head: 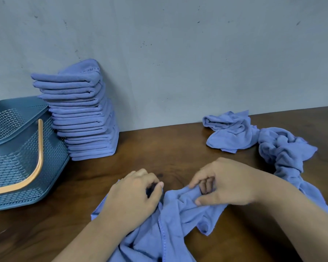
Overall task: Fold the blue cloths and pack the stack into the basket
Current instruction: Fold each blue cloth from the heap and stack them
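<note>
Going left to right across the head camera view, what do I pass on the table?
Basket → folded stack → left hand → right hand → twisted cloth. Left out: the held cloth under both hands and the crumpled cloth behind the right hand, since they overlap.

Soft periwinkle blue on the stack of folded cloths (83, 118), with a faint tone-on-tone line of lettering (89, 69) along the top one's border (too small to read). Same blue on the crumpled cloths (233, 131), the twisted cloth (284, 154) and the rumpled cloth (178, 210). Deeper teal blue for the basket (17, 167), pierced all over in a fine lattice of small diamonds; pale orange-tan for its handle (39, 148). Dark reddish-brown wood grain across the table (178, 148). Flat grey-blue on the wall (178, 53), flecked with dark scuffs.
</note>
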A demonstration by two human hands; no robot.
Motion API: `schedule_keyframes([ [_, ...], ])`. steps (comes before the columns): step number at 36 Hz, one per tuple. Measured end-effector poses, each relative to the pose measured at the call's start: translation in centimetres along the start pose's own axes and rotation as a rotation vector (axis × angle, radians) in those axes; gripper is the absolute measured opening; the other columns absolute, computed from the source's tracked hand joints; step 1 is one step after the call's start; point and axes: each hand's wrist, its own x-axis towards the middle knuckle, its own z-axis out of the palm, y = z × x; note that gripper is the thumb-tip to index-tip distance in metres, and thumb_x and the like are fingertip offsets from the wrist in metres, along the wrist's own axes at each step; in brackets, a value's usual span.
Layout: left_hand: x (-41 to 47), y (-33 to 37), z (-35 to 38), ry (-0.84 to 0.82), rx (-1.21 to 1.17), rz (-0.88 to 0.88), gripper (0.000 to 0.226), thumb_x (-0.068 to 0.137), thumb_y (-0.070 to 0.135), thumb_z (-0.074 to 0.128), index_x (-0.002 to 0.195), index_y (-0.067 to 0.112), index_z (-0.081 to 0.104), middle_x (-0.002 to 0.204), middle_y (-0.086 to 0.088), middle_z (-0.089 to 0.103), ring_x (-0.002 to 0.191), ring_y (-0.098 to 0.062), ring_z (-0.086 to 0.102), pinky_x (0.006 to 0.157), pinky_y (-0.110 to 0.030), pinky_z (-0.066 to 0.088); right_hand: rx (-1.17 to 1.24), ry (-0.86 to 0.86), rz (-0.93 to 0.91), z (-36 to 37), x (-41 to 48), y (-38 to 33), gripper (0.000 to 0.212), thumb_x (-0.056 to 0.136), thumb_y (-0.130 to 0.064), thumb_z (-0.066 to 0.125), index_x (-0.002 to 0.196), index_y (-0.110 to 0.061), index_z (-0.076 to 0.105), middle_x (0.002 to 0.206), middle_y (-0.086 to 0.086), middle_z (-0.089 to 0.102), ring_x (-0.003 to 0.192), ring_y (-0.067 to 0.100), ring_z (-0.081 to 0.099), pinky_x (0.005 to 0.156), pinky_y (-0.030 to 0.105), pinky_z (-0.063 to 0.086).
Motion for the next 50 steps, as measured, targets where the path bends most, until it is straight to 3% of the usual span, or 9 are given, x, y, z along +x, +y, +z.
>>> schedule_keyframes([
  [8,0.0,0.0,-1.1,-0.143,-0.222,-0.077,0.053,0.103,0.052,0.051,0.072,0.009,0.048,0.054,-0.007,0.045,0.051,-0.015,0.039,0.055,-0.034,0.037,-0.239,0.270,0.101,1.6,1.8,3.2,0.039,0.109,-0.038,0.044,0.147,-0.039,0.054,0.144,-0.022,0.056,0.133,0.007,0.051,0.109,0.032,0.042],
  [13,-0.5,-0.2,-1.3,-0.465,-0.635,0.038,0.062,0.104,0.052,0.061,0.062,0.006,0.061,0.063,-0.023,0.056,0.058,-0.023,0.039,0.061,-0.033,0.036,-0.140,0.457,0.335,0.3,1.2,1.1,0.042,0.099,-0.067,0.041,0.091,-0.032,0.063,0.088,-0.012,0.068,0.082,0.006,0.062,0.074,0.036,0.053],
  [18,0.2,-0.9,0.3,-0.110,-0.551,0.075,0.037,0.104,0.043,0.064,0.077,0.019,0.072,0.064,0.003,0.065,0.058,-0.003,0.053,0.060,-0.036,0.048,-0.083,0.223,0.419,1.0,0.1,-1.7,0.065,0.068,-0.095,0.057,0.087,-0.034,0.065,0.080,-0.015,0.069,0.077,0.003,0.064,0.075,0.034,0.056],
  [20,0.6,-1.4,0.9,0.035,-0.390,0.154,0.019,0.101,0.046,0.064,0.091,0.031,0.067,0.083,0.012,0.065,0.078,-0.008,0.061,0.072,-0.037,0.051,-0.098,0.161,0.373,1.8,0.3,-1.9,0.059,0.066,-0.089,0.065,0.096,-0.038,0.064,0.086,-0.015,0.068,0.079,0.004,0.063,0.075,0.034,0.055],
  [25,0.5,-1.0,1.7,-0.139,-0.292,0.402,0.018,0.103,0.045,0.060,0.119,0.039,0.064,0.118,0.026,0.061,0.111,-0.005,0.059,0.098,-0.035,0.046,0.034,0.211,0.137,3.3,2.2,-0.4,0.015,0.087,-0.035,0.067,0.096,-0.024,0.069,0.085,-0.003,0.069,0.080,0.018,0.063,0.078,0.051,0.055],
  [37,-0.6,0.0,1.0,-0.216,-0.470,0.417,0.059,0.109,0.042,0.058,0.059,0.012,0.048,0.052,0.000,0.046,0.059,-0.019,0.050,0.063,-0.032,0.043,0.208,0.543,0.303,2.3,3.1,4.1,0.026,0.102,-0.015,0.054,0.089,-0.033,0.067,0.082,-0.008,0.071,0.078,0.016,0.066,0.075,0.044,0.056],
  [42,0.5,-0.9,1.3,0.158,-0.494,0.269,0.007,0.100,0.022,0.070,0.097,0.028,0.072,0.093,0.013,0.069,0.094,-0.012,0.064,0.084,-0.028,0.049,0.528,0.450,0.201,2.6,3.1,1.4,0.028,0.096,0.004,0.045,0.081,-0.014,0.060,0.076,0.009,0.062,0.069,0.021,0.052,0.069,0.041,0.043],
  [46,1.2,-2.5,1.4,0.104,-0.419,0.164,0.071,0.093,0.016,0.074,0.153,0.039,0.043,0.154,0.029,0.042,0.151,-0.004,0.033,0.122,-0.026,0.031,0.730,0.259,0.065,3.0,2.5,-1.1,0.022,0.097,0.004,0.045,0.085,-0.005,0.061,0.073,0.000,0.052,0.066,0.014,0.039,0.068,0.034,0.034],
  [50,1.1,-1.9,1.4,-0.040,-0.323,0.294,0.092,0.095,0.023,0.071,0.166,0.043,0.016,0.171,0.033,0.009,0.161,-0.001,-0.007,0.132,-0.047,0.007,0.659,0.092,-0.122,2.5,1.5,-2.8,0.021,0.103,-0.004,0.058,0.101,-0.015,0.076,0.101,-0.008,0.074,0.090,0.016,0.065,0.086,0.029,0.051],
])
